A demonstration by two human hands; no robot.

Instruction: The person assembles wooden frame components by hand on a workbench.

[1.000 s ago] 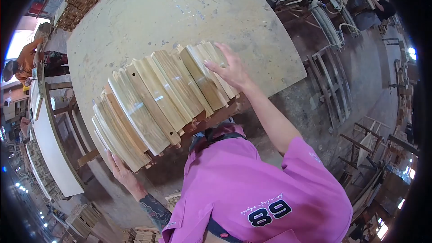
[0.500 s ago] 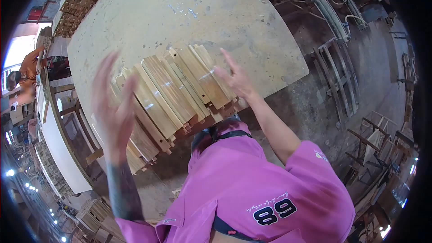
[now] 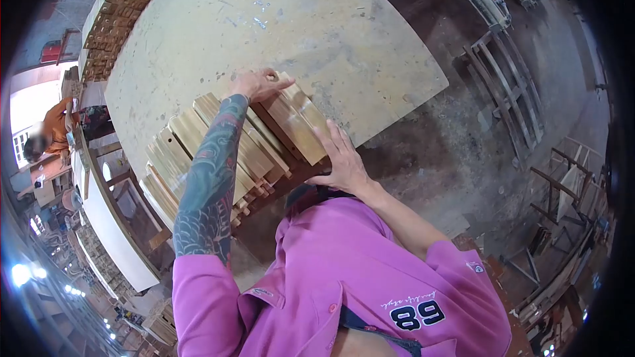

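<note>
**Both hands on the fanned wooden slats**

The wooden slats [image 3: 218, 152] lie in a fanned stack at the near edge of the worktop [image 3: 264, 20], some of them reaching past that edge toward your body. They are pale, long and narrow, and they overlap one another like tiles.

Your left hand [image 3: 259, 84] is at the far end of the stack, with the fingers curled down on the top of the slats; the tattooed forearm lies across the stack. Whether this hand pinches 1 slat or only presses on it, you cannot tell from here. Your right hand [image 3: 340, 158] rests at the near right corner of the stack, fingers spread flat against the outermost slat.

Around this, the worktop is a large dusty board. At its far left corner are stacked wooden blocks [image 3: 109, 30]. At the far left, another person [image 3: 49, 132] in orange is bent over a separate bench.
</note>
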